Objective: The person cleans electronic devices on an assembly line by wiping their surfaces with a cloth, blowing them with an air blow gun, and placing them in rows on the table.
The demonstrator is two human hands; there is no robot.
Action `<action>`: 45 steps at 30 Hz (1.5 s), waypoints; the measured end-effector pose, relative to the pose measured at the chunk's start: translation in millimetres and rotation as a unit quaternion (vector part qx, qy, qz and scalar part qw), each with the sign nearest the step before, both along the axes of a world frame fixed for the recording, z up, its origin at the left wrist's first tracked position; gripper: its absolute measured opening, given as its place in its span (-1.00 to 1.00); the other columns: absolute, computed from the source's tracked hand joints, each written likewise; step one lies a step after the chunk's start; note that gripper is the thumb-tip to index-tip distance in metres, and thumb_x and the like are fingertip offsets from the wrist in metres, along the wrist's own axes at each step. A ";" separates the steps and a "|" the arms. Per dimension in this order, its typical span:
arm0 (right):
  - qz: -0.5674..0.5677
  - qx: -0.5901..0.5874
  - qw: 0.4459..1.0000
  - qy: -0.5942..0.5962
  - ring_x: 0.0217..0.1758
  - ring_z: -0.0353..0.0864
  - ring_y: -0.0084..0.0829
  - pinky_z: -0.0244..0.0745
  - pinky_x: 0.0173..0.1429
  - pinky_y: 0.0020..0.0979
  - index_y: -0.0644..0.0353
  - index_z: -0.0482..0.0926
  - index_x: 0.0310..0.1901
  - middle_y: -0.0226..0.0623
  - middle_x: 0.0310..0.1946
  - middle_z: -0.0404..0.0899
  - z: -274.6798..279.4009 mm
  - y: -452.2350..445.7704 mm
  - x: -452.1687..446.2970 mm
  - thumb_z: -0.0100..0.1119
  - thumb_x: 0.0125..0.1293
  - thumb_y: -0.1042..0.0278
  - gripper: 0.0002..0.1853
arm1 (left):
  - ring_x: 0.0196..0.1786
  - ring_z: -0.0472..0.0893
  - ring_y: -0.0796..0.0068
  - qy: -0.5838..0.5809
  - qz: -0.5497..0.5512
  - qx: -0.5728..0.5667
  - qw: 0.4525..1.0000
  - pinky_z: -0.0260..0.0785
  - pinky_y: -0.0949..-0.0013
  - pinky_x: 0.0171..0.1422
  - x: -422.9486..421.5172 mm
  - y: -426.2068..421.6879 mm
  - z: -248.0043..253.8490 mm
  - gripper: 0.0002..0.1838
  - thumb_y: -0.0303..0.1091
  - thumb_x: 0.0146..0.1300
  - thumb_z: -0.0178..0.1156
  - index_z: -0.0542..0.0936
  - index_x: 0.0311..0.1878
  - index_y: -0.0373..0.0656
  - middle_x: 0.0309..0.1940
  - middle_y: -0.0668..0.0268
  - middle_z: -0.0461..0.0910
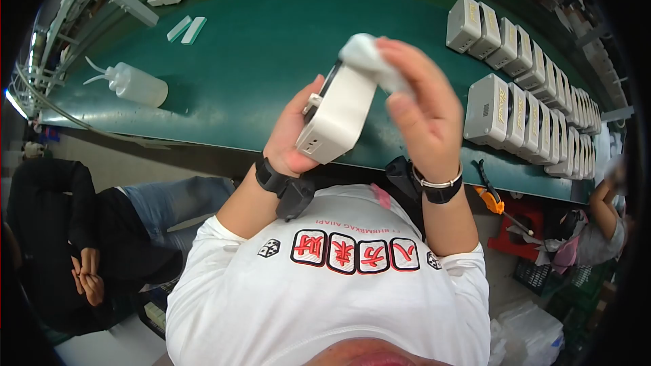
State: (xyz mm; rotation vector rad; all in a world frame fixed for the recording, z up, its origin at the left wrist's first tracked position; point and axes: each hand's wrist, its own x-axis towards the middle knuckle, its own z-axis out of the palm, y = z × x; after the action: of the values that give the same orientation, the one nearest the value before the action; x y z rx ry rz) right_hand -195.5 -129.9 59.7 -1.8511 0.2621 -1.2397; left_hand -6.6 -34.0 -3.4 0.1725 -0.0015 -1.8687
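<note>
In the middle of the head view, my left hand (293, 137) holds a white box-shaped device (337, 114) from its left side and below, tilted above the front edge of the green table. Small sockets show on the device's lower face, and a dark strip runs along its upper left edge. My right hand (427, 105), slightly blurred, grips a white cloth (369, 57) between thumb and fingers. The cloth lies against the top end of the device.
Two rows of similar white devices (487, 110) stand on the green table (258, 41) at right. A squeeze bottle (137, 85) and small white-green pieces (194, 30) lie left. A seated person (51, 230) is at left; another person's arm (603, 203) shows right, near an orange-handled tool (489, 199).
</note>
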 end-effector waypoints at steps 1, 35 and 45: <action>0.023 0.020 0.999 0.040 0.27 0.61 -0.14 0.48 0.33 -0.22 0.28 0.62 0.18 -0.07 0.21 0.61 0.1 11.0 5.0 0.37 0.27 0.39 -0.56 | 0.12 0.68 0.25 -0.020 0.019 -0.009 1.000 0.60 0.18 0.19 -2.2 0.3 -1.0 -0.51 0.04 0.55 0.01 0.52 0.28 -0.15 0.10 0.14 0.65; 0.174 0.408 0.891 0.099 0.13 0.58 -0.47 0.50 0.18 -0.42 0.40 0.44 0.35 -0.18 0.10 0.63 -32.3 -6.9 -10.9 0.28 0.45 0.13 -0.40 | 0.38 0.42 -0.40 0.045 -0.135 -0.048 0.989 0.54 -0.36 0.18 -1.5 10.3 -11.0 -0.08 0.39 0.44 -0.14 0.04 0.64 -0.05 0.49 -0.43 0.06; -0.127 -0.138 0.977 0.098 0.36 0.46 -0.13 0.34 0.42 -0.19 0.29 0.38 0.34 -0.05 0.37 0.39 -7.0 3.8 -10.7 0.25 0.39 0.11 -0.39 | 0.42 0.38 -0.36 0.015 -0.066 -0.042 0.997 0.43 -0.37 0.29 -2.6 12.3 -9.7 -0.09 0.38 0.37 -0.08 0.14 0.62 0.01 0.51 -0.21 0.18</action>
State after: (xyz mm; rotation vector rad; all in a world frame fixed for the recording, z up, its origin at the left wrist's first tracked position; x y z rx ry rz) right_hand -206.3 -126.1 52.7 -2.2392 0.4653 -1.3168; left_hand -9.2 -21.7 -13.2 0.0883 -0.0725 -1.9980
